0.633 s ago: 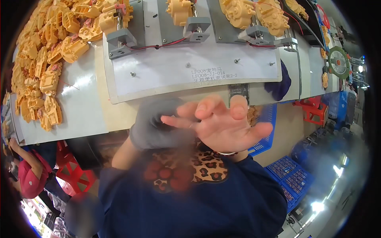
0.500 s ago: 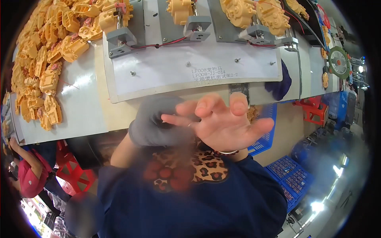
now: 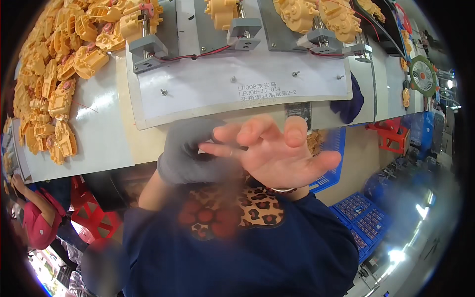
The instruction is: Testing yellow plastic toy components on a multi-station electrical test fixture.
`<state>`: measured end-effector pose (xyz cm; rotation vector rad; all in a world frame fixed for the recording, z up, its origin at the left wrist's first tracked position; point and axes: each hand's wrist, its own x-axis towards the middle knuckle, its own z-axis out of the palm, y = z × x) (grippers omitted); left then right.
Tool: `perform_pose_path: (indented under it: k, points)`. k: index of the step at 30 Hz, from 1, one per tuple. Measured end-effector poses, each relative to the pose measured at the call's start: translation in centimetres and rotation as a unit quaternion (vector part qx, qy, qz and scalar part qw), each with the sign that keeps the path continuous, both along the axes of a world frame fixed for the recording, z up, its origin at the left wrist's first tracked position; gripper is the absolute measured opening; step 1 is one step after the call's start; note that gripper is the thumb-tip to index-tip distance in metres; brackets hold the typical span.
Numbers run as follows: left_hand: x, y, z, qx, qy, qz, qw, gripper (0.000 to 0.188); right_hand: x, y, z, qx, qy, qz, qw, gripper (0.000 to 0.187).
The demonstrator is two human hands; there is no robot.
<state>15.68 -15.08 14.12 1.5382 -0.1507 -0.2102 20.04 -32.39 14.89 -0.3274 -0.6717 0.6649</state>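
Observation:
My left hand [image 3: 184, 152] wears a grey glove and is raised at the table's near edge; its fingers are partly hidden behind the other hand. Bare and palm up, my right hand [image 3: 277, 157] is beside it with fingers spread and slightly bent, its fingertips overlapping the glove. I cannot tell whether the two touch. Beyond them lies a white-topped board [image 3: 198, 91] with small metal switches and grey fixtures. Yellow plastic gear housings sit on those fixtures, among them a left one [image 3: 133, 24], a middle one [image 3: 221, 14] and a right one [image 3: 297, 15].
Loose yellow housings are heaped in a pile [image 3: 59, 42] on the left. A dark purple cloth [image 3: 349, 101] lies by the board's right corner, with a green-rimmed fan [image 3: 423, 75] farther right. Below are a blue basket [image 3: 337, 156], blue crates [image 3: 366, 218] and a red stool [image 3: 96, 218] near another person [image 3: 39, 222].
My gloved left hand has shifted very slightly left. The right hand keeps nearly the same pose, its fingers a little farther left.

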Motion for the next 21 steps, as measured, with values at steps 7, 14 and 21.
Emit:
perform_pose_path:
  k: [7, 14, 21]
  points:
    - [0.4, 0.8, 0.0, 0.081, -0.045, -0.044, 0.995, 0.02, -0.2, 0.3, -0.1, 0.012, 0.002, 0.002, 1.0, 0.055]
    - [0.1, 0.5, 0.6, -0.007, 0.014, 0.002, 1.0, 0.026, -0.1, 0.5, -0.1, 0.009, -0.018, 0.001, 1.0, 0.059]
    - [0.1, 1.1, 0.6, 0.014, -0.009, -0.025, 1.0, 0.026, 0.0, 1.2, -0.1, 0.021, -0.047, -0.001, 0.999, 0.064]
